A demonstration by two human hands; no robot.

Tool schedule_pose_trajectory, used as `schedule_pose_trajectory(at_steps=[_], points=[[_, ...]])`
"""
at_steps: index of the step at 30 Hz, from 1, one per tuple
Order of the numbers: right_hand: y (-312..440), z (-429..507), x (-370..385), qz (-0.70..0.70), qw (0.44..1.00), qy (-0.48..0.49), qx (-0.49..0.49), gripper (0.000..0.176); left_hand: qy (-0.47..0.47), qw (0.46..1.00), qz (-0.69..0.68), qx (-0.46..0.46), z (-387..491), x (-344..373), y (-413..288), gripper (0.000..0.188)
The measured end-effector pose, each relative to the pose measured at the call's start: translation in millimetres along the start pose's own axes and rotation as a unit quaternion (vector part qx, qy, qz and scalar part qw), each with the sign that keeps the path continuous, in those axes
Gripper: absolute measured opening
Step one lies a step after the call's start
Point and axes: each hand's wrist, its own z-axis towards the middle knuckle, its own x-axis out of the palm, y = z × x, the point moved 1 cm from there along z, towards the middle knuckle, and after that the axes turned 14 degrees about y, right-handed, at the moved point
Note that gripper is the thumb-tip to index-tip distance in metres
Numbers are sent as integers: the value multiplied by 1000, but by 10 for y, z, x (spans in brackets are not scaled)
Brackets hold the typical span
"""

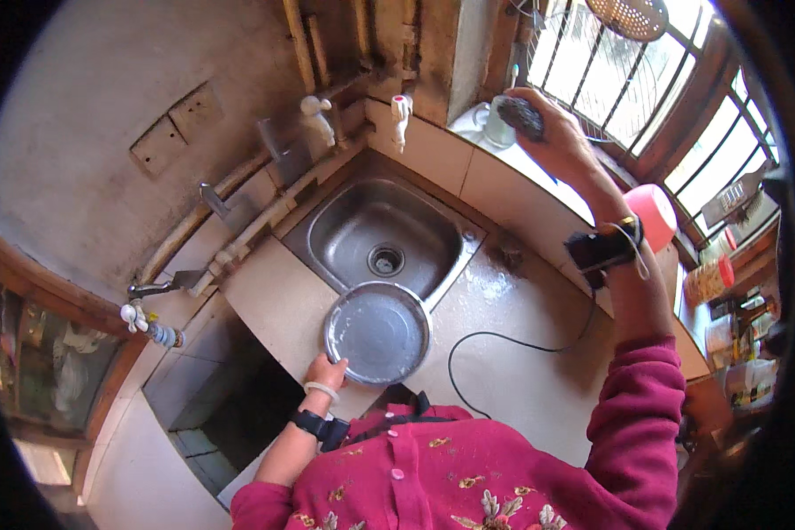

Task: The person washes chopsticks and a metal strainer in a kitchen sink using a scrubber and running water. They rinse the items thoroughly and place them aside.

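My left hand (326,372) grips the near left rim of a round, shallow metal pan (379,333). White streaks mark the pan's inside, and its far edge overlaps the near rim of the steel sink (331,199). Raised over the window ledge at the upper right, my right hand (556,136) holds a dark scouring pad (522,118). Just beside the pad, on the ledge, stands a pale translucent mug (498,126), partly hidden by pad and hand.
A white tap with a red mark (401,122) hangs above the sink's back corner. From my right wrist device (603,248) a black cable (497,333) trails across the counter (523,377). Behind that arm is a pink bowl (650,215). A dark opening (252,391) lies left of the counter.
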Motion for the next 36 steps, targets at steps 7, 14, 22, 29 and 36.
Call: schedule_pose_trajectory(at_steps=[7, 14, 22, 29, 36], points=[[105, 992, 702, 93, 994, 7, 58, 46, -77, 996, -30, -14, 131, -394, -275, 34], [369, 1394, 1212, 46, 999, -12, 0, 57, -61, 885, -396, 238, 554, -824, -1267, 25], [270, 1453, 1238, 43, 996, 70, -31, 46, -23, 890, -404, 210, 986, -315, -2028, 53], [-44, 1260, 1330, 190, 979, -36, -66, 41, 25, 859, -490, 148, 975, -24, -2279, 68], [-241, 287, 2294, 445, 842, 158, 261, 75, 3, 873, -446, 196, 1109, 33, -2164, 46]])
